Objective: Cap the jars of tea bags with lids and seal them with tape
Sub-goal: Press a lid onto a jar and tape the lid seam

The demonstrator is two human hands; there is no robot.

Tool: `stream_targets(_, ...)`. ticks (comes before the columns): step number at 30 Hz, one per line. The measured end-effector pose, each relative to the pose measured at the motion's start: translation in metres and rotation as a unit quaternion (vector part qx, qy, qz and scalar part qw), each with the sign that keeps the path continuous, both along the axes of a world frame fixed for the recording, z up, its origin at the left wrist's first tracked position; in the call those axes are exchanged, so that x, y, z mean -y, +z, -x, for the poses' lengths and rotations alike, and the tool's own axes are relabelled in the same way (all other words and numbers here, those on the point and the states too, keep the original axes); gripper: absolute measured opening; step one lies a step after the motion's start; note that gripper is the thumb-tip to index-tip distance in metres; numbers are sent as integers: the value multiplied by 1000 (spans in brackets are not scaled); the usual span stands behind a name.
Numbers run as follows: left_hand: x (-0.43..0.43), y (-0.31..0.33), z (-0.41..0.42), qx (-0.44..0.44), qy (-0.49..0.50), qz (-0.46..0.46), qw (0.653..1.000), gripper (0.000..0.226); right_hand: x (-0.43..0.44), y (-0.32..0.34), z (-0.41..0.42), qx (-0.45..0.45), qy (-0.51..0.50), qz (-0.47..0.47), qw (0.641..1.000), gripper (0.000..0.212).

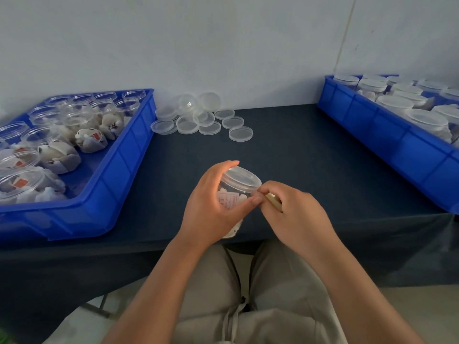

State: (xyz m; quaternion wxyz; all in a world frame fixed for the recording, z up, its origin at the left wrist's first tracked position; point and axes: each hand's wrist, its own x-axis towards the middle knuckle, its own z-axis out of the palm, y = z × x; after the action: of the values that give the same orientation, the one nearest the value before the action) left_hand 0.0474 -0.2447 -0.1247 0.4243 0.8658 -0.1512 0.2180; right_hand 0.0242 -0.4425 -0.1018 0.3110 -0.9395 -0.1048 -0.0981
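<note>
While the left hand [211,202] curls its fingers round the clear plastic jar of tea bags [229,201] at the near edge of the dark blue surface [298,150], the right hand [295,214] grips a small beige roll of tape [274,202], fingertips pinched at the rim of the translucent round lid [242,178] already on the jar. Sealing looks to be the step in hand. Tape pulled unevenly could wrinkle or miss the seam; a hard tug might lift the lid; a slack hold so close to the edge could drop the jar into the lap
</note>
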Motion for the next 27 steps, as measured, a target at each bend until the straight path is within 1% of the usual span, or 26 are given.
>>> stream_targets(2, 0, 0, -1, 4, 4, 3, 1000, 75, 0, 0, 0, 3, 0, -2, 1000, 31)
stream_targets(4, -1, 0, -2, 8, 5, 10, 1000, 73, -1, 0, 0, 8, -6, -1, 1000, 32)
stream_targets(8, -3, -2, -1, 24, -6, 20, 999, 65, 1, -2, -2, 27, -34, 23, 999, 40)
stream_targets(12, -3, -1, 1, 9, -10, 12, 1000, 61, 5, 1, -1, 20, -28, 25, 999, 45)
stream_targets(14, -4, 0, 1, -2, -13, 12, 1000, 60, 8, 2, 0, 0, -12, 10, 1000, 44)
stream_targets(17, -9, 1, 0, -16, -26, 23, 999, 56, 14, 4, -1, -34, 6, -2, 999, 32)
stream_targets(18, -10, 1, 0, -16, -29, 22, 999, 56, 16, 4, -1, -43, 7, -2, 999, 33)
stream_targets(20, -9, 4, 1, -7, -25, 11, 1000, 62, 18, 4, -4, -60, 3, -2, 998, 33)
stream_targets(23, -3, 6, 2, -3, -15, 9, 1000, 68, 17, 2, -5, -69, 16, -13, 997, 24)
stream_targets(27, -2, 6, 0, -5, -18, 21, 1000, 63, 15, 0, -4, -74, 32, 4, 997, 36)
